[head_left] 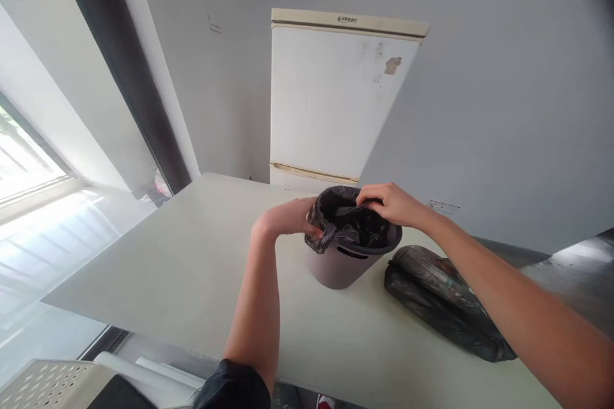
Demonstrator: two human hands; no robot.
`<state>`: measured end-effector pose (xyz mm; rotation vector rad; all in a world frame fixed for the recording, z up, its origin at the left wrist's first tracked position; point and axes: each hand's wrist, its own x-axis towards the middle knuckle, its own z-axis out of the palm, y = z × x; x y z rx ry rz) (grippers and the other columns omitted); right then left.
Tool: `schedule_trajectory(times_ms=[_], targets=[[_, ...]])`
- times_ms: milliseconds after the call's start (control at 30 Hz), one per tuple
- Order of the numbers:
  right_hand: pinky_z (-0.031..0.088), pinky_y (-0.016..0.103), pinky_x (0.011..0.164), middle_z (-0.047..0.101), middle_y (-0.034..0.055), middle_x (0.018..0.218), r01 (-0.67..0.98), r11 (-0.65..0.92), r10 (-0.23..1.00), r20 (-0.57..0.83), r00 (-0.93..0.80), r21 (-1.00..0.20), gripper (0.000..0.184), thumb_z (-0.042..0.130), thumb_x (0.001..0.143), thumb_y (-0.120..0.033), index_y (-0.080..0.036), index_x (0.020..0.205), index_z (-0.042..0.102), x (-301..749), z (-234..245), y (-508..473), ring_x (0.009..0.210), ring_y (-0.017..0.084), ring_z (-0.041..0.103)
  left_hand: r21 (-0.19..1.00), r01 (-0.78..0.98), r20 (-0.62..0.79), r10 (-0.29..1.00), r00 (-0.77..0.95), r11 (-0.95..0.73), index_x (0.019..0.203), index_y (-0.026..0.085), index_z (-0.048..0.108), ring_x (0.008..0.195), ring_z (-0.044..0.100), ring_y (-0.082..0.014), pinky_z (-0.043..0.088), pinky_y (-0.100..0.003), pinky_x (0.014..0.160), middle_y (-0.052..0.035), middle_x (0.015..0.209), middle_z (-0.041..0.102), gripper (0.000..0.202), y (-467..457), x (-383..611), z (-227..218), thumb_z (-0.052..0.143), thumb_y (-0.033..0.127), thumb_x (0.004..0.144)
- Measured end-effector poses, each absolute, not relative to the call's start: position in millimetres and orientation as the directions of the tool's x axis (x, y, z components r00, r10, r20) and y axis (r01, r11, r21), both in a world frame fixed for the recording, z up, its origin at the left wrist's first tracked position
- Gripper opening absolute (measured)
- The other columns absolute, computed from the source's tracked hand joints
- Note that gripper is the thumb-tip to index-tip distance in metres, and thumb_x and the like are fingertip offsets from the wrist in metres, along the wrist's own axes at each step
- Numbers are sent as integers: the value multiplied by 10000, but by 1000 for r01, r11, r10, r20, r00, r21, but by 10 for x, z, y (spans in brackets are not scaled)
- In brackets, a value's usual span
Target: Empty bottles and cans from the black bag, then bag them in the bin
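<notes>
A small grey waste bin [338, 266] stands on a pale table [192, 268], with a black plastic liner bag [352, 227] inside it and bunched over its rim. My left hand [292, 217] is closed on the liner's edge at the bin's left rim. My right hand [388, 201] pinches the liner at the far right of the rim. A full black rubbish bag [441, 300] lies on the table to the right of the bin, under my right forearm.
A white fridge [330, 96] stands against the grey wall behind the table. A bright window [23, 160] and dark frame are at left. A white perforated chair or crate [52, 386] sits at the bottom left, below the table's near edge.
</notes>
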<state>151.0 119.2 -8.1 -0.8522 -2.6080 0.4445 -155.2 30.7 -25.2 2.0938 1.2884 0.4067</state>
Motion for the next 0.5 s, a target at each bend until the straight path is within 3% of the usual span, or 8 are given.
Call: schedule_trajectory(times_ms=[100, 167, 267, 333, 500], targets=[[486, 344, 711, 674, 11, 770, 458, 613, 761, 323, -563, -644, 116, 580, 983, -330, -255, 968, 667, 1693, -46, 1122, 710, 201, 627, 665, 685, -128, 858, 498, -298, 1502, 317, 515, 1189, 687, -333, 576, -407, 980, -35, 1331, 717, 777, 378, -1523, -285, 817, 310, 786], [443, 321, 648, 599, -6, 730, 365, 570, 797, 389, -462, -736, 145, 607, 1001, -402, -264, 993, 649, 1845, -16, 1058, 647, 180, 546, 666, 689, -174, 839, 515, -286, 1456, 289, 539, 1151, 704, -334, 572, -418, 996, -46, 1289, 731, 756, 408, -1520, -308, 834, 290, 760], [424, 326, 670, 586, 31, 862, 334, 622, 768, 468, -438, -709, 258, 661, 988, -513, -273, 1060, 722, 2103, 33, 927, 737, 191, 516, 683, 672, -187, 820, 541, -288, 1438, 268, 537, 1135, 709, -334, 567, -423, 1008, -58, 1290, 731, 764, 453, -1521, -350, 836, 262, 736], [418, 342, 690, 571, 47, 868, 386, 645, 745, 430, -510, -659, 321, 689, 963, -579, -281, 1034, 781, 2304, 41, 810, 763, 205, 504, 693, 656, -187, 805, 563, -298, 1462, 267, 511, 1134, 708, -332, 572, -412, 989, -58, 1290, 728, 805, 481, -1525, -381, 831, 255, 724], [455, 394, 716, 553, 70, 771, 422, 596, 733, 250, -632, -683, 605, 620, 920, -757, -259, 586, 701, 2841, -109, 552, 704, 219, 503, 653, 697, -225, 804, 551, -295, 1485, 268, 482, 1109, 703, -327, 579, -388, 901, -48, 1244, 733, 799, 529, -1548, -446, 764, 260, 738]])
